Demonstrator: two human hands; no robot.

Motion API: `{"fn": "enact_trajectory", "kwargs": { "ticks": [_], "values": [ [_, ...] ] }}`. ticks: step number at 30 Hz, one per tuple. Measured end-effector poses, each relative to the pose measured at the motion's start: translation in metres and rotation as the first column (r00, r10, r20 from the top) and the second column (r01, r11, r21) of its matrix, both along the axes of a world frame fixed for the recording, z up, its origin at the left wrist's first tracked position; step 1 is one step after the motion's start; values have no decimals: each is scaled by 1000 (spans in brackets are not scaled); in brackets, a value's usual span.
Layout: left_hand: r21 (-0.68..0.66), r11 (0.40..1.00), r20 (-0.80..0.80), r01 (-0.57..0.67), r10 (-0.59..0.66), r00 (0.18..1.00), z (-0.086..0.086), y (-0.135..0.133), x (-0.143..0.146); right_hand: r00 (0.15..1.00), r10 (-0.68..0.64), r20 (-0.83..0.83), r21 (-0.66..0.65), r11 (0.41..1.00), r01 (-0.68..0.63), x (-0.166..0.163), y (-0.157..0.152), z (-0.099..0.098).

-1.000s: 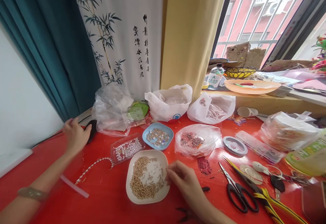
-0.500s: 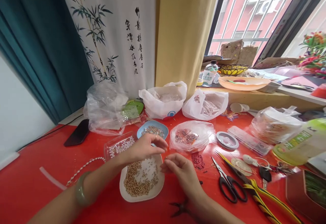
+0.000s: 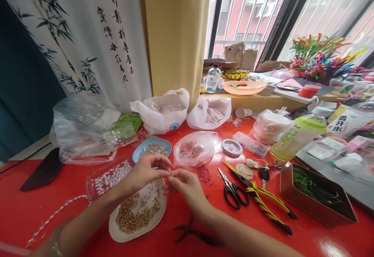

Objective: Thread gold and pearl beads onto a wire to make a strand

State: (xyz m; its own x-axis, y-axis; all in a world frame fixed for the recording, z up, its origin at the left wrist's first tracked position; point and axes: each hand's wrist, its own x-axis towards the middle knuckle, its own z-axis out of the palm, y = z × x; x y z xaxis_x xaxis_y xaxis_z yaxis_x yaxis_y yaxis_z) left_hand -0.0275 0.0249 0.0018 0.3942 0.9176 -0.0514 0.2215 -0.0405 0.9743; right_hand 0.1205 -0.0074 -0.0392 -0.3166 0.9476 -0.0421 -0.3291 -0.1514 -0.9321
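My left hand [image 3: 150,171] and my right hand [image 3: 183,186] meet fingertip to fingertip above the right edge of a white dish [image 3: 117,233] of gold beads [image 3: 131,218]. Both are pinched closed; whatever lies between the fingers is too small to make out. Behind my left hand stands a blue dish [image 3: 167,144] holding mixed beads. To its left, a clear tray holds white pearl beads [image 3: 112,177], and a string of white beads [image 3: 58,218] trails from it towards the front left. Dark-handled pliers [image 3: 187,231] lie partly under my right forearm.
Black-handled scissors [image 3: 233,190] and yellow-black pliers [image 3: 263,202] lie on the right, near a box of green strands [image 3: 315,188]. Plastic bags [image 3: 160,112] line the back. A bottle of yellow-green liquid [image 3: 299,136] stands at the right, a dark phone [image 3: 43,169] at the left.
The view has swung to the right, showing more of the window sill and the box. My two hands have come closer, their fingertips now meeting.
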Motion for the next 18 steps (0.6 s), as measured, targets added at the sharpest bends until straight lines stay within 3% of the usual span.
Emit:
{"fn": "enact_trajectory", "kwargs": {
  "ticks": [4, 8, 12, 15, 18],
  "values": [
    [-98, 994, 65, -45, 52, 997, 0, -1, 0, 1000, 13, 6, -12, 1000, -13, 0, -1, 1],
    [-141, 968, 210, -208, 234, 949, 10, 3, -8, 998, 51, 44, 34, 998, -52, 6, 4, 9],
    [-178, 884, 468, -432, 463, 753, 23, 17, -30, 989, 112, 96, 16, 993, -114, 17, 16, 19],
    [-188, 835, 590, -518, 517, 620, 30, 27, -49, 983, 152, 104, -19, 988, -151, 27, 26, 21],
    [-203, 800, 646, -565, 543, 536, 32, 35, -63, 977, 192, 91, -74, 980, -186, 35, 31, 19]
  ]
}}
